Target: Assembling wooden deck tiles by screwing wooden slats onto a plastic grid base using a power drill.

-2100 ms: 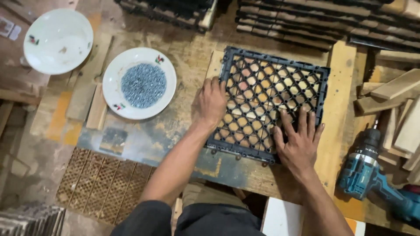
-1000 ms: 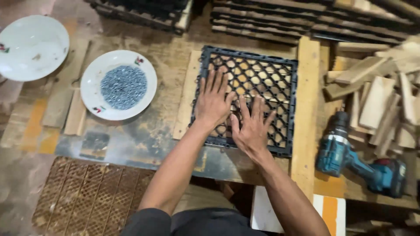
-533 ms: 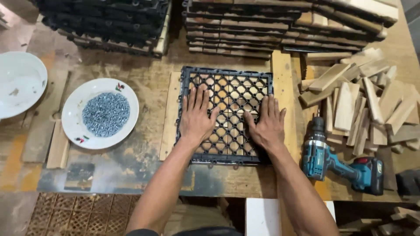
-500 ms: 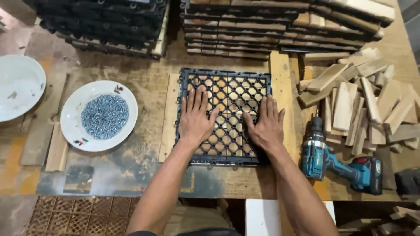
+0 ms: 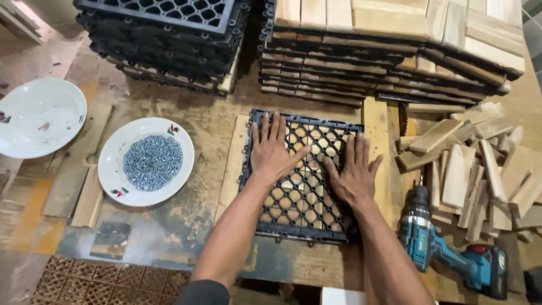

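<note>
A square black plastic grid tile (image 5: 305,209) lies flat on the wooden workbench (image 5: 214,130), with pale wooden slats showing through its holes. My left hand (image 5: 274,149) presses flat on its upper left part, fingers spread. My right hand (image 5: 354,175) lies flat on its right side, fingers spread, thumb toward the left hand. Neither hand grips anything.
A white plate of small grey screws (image 5: 148,162) sits left of the tile, an empty white plate (image 5: 38,116) further left. A teal cordless drill (image 5: 446,254) lies at the right, loose wood slats (image 5: 480,169) above it. Stacks of black grid tiles (image 5: 164,34) and slatted tiles (image 5: 389,51) line the back.
My hands slid across the grid tile, apart and then slightly closer together. The view tilted up, so the stacks at the back show more.
</note>
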